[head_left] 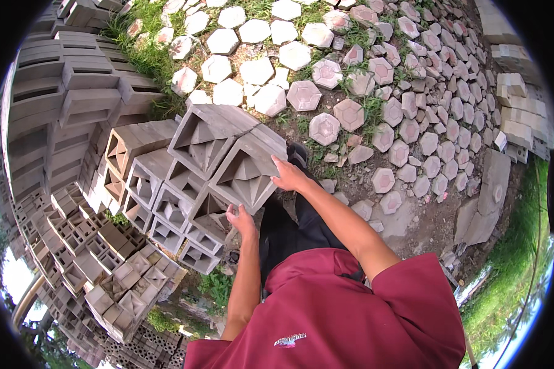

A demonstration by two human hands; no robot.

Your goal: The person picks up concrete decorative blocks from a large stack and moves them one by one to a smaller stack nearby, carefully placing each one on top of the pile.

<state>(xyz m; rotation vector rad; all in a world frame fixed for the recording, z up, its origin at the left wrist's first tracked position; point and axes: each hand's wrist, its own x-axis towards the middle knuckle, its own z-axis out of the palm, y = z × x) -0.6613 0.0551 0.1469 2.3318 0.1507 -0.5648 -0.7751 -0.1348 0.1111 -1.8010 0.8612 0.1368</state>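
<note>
In front of me is a stack of grey concrete vent blocks (169,206), their open square faces holding angled, pyramid-like fins. The upper right vent block (247,174) is between my two hands. My right hand (289,176) grips its right side edge, thumb on the front rim and fingers over the side. Lower down, my left hand (242,222) has its bent fingers at the block's bottom edge; part of its grip is hidden. Another vent block (200,138) sits directly against it on the left.
More vent blocks (114,258) stand in piles at lower left, and tall stacked blocks (61,80) rise at upper left. Hexagonal pavers (305,95) lie over soil and grass ahead and right. Pale blocks (523,114) line the far right, near a concrete slab (489,197).
</note>
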